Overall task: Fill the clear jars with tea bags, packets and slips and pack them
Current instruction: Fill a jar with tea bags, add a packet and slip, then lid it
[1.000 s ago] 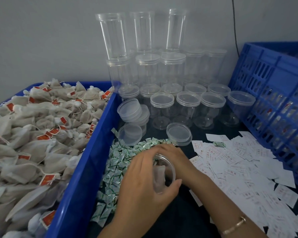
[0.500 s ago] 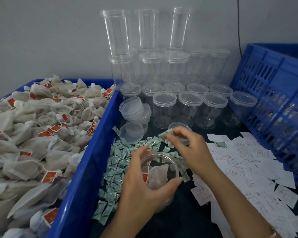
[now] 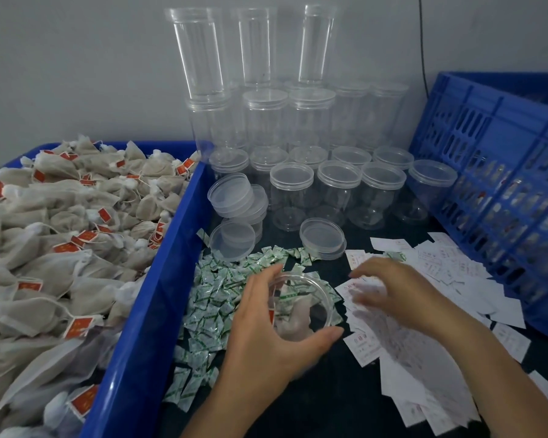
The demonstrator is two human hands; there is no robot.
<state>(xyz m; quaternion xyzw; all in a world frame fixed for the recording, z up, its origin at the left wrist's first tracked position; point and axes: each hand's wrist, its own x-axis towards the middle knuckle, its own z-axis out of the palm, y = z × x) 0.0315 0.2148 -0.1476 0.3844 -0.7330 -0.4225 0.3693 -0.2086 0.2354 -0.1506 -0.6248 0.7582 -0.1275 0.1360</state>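
The left hand (image 3: 266, 330) curls round an open clear jar (image 3: 310, 298), thumb on its near right side and fingers over its far left rim. The jar stands near the middle of the dark table (image 3: 314, 406), at the near edge of the packets. Inside it lies a pale tea bag (image 3: 298, 317). The right hand (image 3: 402, 289) hovers just right of the jar, above the white slips (image 3: 450, 279), its fingers pointing left. It is blurred, so I cannot tell whether the fingers are simply spread or pinch a slip. The slips cover the right part of the table, and the green-and-white packets (image 3: 215, 298) lie in a heap left of the jar, against the wall of a blue tub (image 3: 159, 295). That tub fills the left side and is heaped with tea bags (image 3: 60, 248) bearing red tags. Beyond the packets lie loose clear lids (image 3: 231, 245), some stacked and tilted, one flat to the right (image 3: 321, 238). Further back stand rows of lidded jars (image 3: 339, 184), and at the far wall taller jars (image 3: 266, 74) are stacked on others. A slotted blue crate (image 3: 503, 184) leans along the right side.
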